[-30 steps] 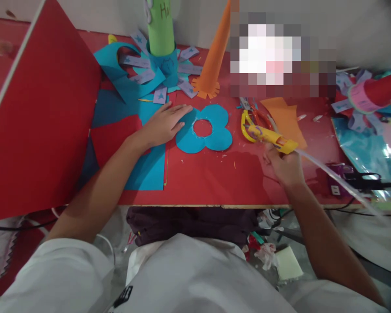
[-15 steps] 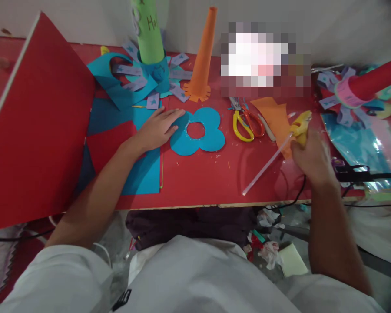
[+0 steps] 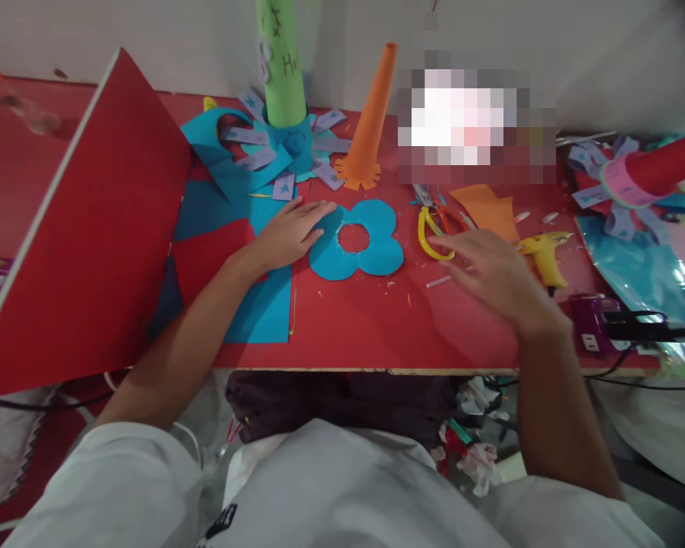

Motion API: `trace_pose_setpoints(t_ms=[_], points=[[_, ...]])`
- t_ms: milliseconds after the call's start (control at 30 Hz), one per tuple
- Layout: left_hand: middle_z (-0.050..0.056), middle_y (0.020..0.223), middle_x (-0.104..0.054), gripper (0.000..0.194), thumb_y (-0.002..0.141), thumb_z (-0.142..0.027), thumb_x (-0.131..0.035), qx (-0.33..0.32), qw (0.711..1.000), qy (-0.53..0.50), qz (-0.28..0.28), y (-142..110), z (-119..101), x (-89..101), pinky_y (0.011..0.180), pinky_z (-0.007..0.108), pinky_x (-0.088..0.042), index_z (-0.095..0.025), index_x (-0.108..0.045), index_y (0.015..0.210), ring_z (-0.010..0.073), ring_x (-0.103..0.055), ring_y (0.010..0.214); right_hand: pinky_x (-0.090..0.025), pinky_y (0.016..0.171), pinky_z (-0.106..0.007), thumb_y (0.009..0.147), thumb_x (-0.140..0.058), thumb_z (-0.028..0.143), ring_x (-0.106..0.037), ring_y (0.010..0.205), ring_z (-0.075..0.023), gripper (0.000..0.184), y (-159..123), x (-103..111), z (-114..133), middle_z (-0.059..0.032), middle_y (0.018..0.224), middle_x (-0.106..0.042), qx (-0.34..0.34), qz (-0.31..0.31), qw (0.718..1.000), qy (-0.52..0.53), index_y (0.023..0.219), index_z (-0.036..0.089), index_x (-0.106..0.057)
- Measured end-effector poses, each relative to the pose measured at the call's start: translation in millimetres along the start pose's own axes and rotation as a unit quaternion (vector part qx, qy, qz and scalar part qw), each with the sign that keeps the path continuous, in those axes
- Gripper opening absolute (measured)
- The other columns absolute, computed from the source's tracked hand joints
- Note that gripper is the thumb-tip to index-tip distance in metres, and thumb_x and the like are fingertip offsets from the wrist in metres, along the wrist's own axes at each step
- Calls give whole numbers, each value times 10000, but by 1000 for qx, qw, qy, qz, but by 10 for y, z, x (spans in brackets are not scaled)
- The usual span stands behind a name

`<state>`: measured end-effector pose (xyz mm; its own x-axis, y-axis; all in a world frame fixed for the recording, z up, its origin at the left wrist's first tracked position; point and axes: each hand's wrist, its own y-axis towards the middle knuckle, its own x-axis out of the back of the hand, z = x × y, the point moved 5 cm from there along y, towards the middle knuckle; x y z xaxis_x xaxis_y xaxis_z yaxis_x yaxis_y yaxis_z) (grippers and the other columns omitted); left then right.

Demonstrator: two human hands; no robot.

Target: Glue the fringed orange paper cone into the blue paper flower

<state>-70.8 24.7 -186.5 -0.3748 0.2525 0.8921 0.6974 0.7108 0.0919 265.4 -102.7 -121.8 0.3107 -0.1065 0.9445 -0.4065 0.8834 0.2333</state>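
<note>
- At far left I see a smooth red board (image 3: 108, 228) standing at a slant, pale along its edge.
- Next I find flat blue sheets (image 3: 259, 312), with the left wrist above them.
- The left hand (image 3: 285, 237) lies low, back upward; I read its fingers as stretched out, close together, thumb apart, pinching nothing.
- Its fingertips rest on the left lobe of the blue flower shape (image 3: 380, 255), a flat four-lobed cutout with a rough, whitish-edged round hole, lying just right of that hand.
- Behind the flower I see an upright orange paper cone (image 3: 371, 114) with a fringed base.
- Right of the flower lie scissors with a yellow handle (image 3: 422, 230) and a thin, pale stick (image 3: 438, 281).
- The right hand (image 3: 494, 278) reaches leftward near both, fingers partly extended; I cannot tell whether it pinches or touches either.
- Just beyond it lies a yellow glue gun (image 3: 549, 262).
</note>
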Motion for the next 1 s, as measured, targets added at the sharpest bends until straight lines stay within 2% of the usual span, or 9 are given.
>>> trace_pose_setpoints(t_ms=[100, 167, 333, 467, 567, 633, 767, 867, 1000], points=[[104, 1789, -518, 639, 1103, -340, -422, 0, 1000, -14, -10, -5, 11, 3, 1472, 576, -214, -204, -479, 1725, 295, -476, 1679, -510, 886, -404, 1116, -553, 139, -665, 1000, -273, 421, 193, -264, 356, -105, 1065, -738, 113, 37, 988, -100, 1501, 211, -708], [102, 1780, -531, 641, 1095, -357, -441, -3, 999, -48, -22, -5, 18, 23, 1459, 569, -266, -213, -480, 1719, 286, -488, 1673, -468, 807, -393, 1111, -517, 90, -615, 906, -253, 413, 255, -398, 454, -84, 968, -703, 156, 14, 976, -151, 1424, 223, -752], [128, 1747, -567, 671, 1133, -533, -401, 2, 980, -161, -120, 115, -18, 240, 1375, 534, -439, -211, -419, 1721, 268, -529, 1642, -427, 748, -383, 1108, -552, 93, -563, 854, -223, 315, 255, -552, 454, -55, 880, -675, 183, -51, 971, -143, 1145, 254, -820], [55, 1831, -456, 744, 1138, -588, -385, 18, 977, -131, -168, 519, -85, 415, 1332, 554, -487, -315, -215, 1809, 266, -454, 1689, -480, 785, -380, 1098, -577, 100, -594, 877, -215, 323, 174, -503, 415, -50, 924, -723, 168, -82, 976, -113, 1162, 295, -826], [55, 1856, -403, 870, 1071, -577, -511, 51, 972, -123, -192, 985, -60, 459, 1291, 586, -521, -361, -115, 1815, 263, -437, 1701, -530, 821, -381, 1095, -597, 95, -632, 891, -215, 313, 90, -408, 426, -53, 930, -745, 169, -127, 973, -88, 1182, 285, -830], [113, 1789, -504, 923, 1040, -553, -592, 63, 963, -142, -219, 1277, -27, 467, 1293, 546, -520, -263, -158, 1801, 244, -510, 1644, -561, 843, -384, 1087, -611, 87, -661, 908, -217, 311, 32, -350, 439, -57, 943, -757, 164, -152, 973, -63, 1181, 281, -835], [82, 1591, -709, 736, 1141, -660, -382, 63, 975, -85, -195, 1642, -5, 430, 1198, 430, -551, -207, -365, 1720, 184, -692, 1378, -597, 834, -395, 1066, -638, 77, -699, 909, -223, 352, -87, -246, 445, -49, 954, -770, 134, -177, 975, -26, 1186, 332, -848], [40, 1452, -777, 569, 1093, -643, -475, 76, 974, -71, -201, 1638, -10, 477, 1122, 433, -609, -290, -557, 1531, 203, -739, 1245, -623, 855, -406, 1052, -660, 73, -717, 932, -233, 363, -215, -165, 436, -50, 973, -773, 128, -177, 976, -13, 1208, 345, -844], [94, 1477, -748, 520, 1018, -517, -501, 46, 967, -108, -228, 1351, -199, 607, 1159, 473, -624, -280, -571, 1476, 253, -739, 1307, -649, 873, -413, 1012, -690, 35, -736, 953, -237, 439, -460, -100, 343, -52, 1040, -782, 110, -169, 979, 36, 1293, 349, -816]])
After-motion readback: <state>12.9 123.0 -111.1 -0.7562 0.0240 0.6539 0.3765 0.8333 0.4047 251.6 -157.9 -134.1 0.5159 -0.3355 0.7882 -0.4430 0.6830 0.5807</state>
